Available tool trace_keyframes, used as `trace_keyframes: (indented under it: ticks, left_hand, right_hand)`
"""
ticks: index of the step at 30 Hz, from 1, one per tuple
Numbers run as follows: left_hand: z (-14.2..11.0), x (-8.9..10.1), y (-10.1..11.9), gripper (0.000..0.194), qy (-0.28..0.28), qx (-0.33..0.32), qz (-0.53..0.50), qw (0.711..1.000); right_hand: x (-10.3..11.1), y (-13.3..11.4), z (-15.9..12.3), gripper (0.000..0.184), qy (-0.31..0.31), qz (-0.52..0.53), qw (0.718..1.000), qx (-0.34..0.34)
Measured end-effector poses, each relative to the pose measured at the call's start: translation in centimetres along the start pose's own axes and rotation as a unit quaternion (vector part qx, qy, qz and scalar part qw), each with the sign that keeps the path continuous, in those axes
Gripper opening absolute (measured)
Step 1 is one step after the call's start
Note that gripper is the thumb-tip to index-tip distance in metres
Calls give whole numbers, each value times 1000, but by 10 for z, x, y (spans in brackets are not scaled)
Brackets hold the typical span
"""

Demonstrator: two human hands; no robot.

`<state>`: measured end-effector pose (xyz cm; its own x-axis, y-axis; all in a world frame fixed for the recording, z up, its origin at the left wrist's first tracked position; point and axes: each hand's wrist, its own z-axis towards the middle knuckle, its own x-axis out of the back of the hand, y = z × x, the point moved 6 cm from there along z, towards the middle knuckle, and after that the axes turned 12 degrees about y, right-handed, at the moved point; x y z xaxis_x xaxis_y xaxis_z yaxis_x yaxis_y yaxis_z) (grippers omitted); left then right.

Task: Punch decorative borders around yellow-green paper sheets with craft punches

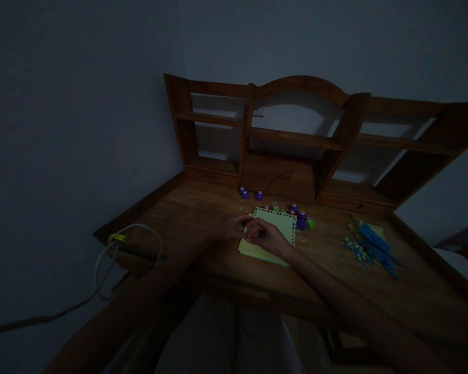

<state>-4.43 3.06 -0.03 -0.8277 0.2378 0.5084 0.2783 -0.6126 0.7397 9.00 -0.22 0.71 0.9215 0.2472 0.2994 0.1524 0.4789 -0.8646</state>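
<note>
A pale yellow sheet of paper [280,224] with punched holes along its edges lies on the wooden desk [203,208]. My left hand [231,227] rests at the sheet's left edge, fingers curled. My right hand [265,236] lies on the sheet beside it, fingers bent in a pinch. The two hands meet over something small that the dim light hides. Several small purple, red and green paper punches [301,218] sit along the sheet's far edge.
Two or three more purple punches [249,194] stand near the shelf unit [296,135] at the desk's back. A pile of blue and yellow paper strips [368,243] lies to the right. A white cable [113,254] hangs off the left edge.
</note>
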Motion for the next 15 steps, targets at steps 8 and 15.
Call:
trace_keyframes:
  ticks: [8, 15]
  left_hand:
    - [0, 1, 0, 58, -10, -2, 13, 1000]
    - [-3, 6, -3, 66, 1, -12, -14, 1000]
  right_hand:
    - [5, 1, -5, 26, 45, -32, 998, 3]
    - [6, 3, -7, 26, 31, -44, 999, -6]
